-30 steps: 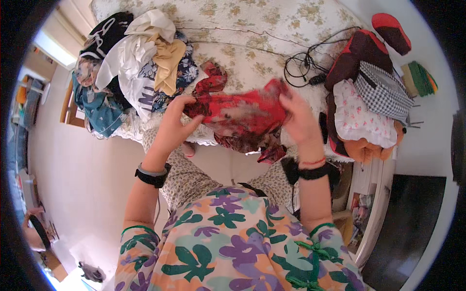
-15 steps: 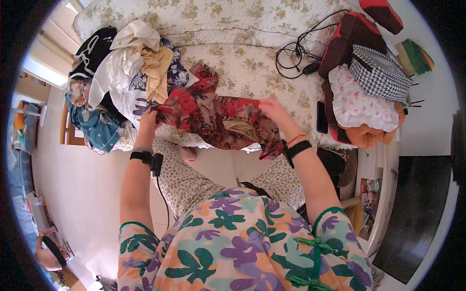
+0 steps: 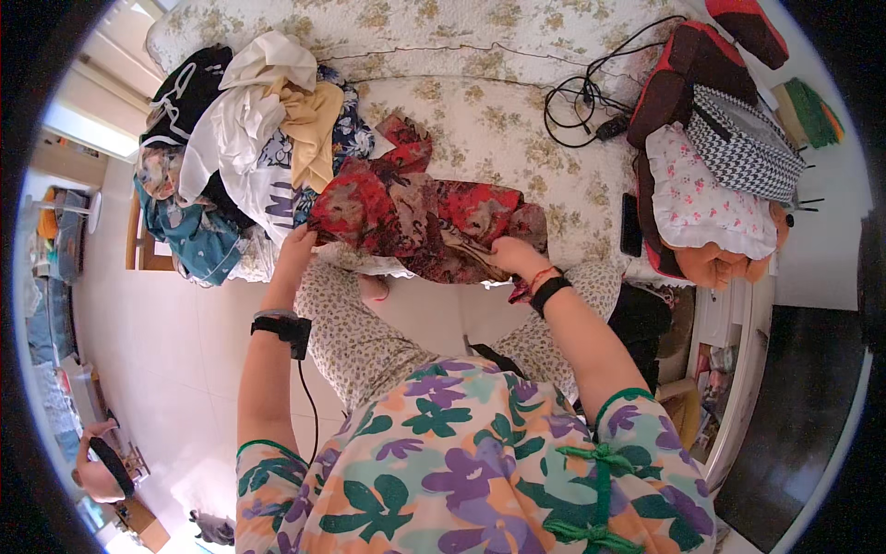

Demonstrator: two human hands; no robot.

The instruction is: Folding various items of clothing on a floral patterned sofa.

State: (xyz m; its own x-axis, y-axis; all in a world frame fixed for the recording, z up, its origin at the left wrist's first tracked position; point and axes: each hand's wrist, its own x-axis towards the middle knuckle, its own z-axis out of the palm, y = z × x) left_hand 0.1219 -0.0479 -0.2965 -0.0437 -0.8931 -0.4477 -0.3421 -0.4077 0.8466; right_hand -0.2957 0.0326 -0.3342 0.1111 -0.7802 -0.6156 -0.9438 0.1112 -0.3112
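Observation:
A red, brown and black patterned garment lies spread across the front edge of the bed in front of me. My left hand is closed on its left end, pinching the fabric at the near corner. Farther right, my right hand grips the near side of the garment beside a fold. One part of the cloth reaches away toward the middle of the bed, and a corner hangs down below my right hand. Both sets of fingertips are partly hidden by cloth.
Piled clothes, white, tan, black and teal, lie left on the floral bed cover. To the right are a black cable, a phone, a pink-flowered cushion and a houndstooth bag.
My right hand has moved from the garment's far edge toward me, onto its near side. The tan opening in the cloth has narrowed. My left hand has come slightly nearer.

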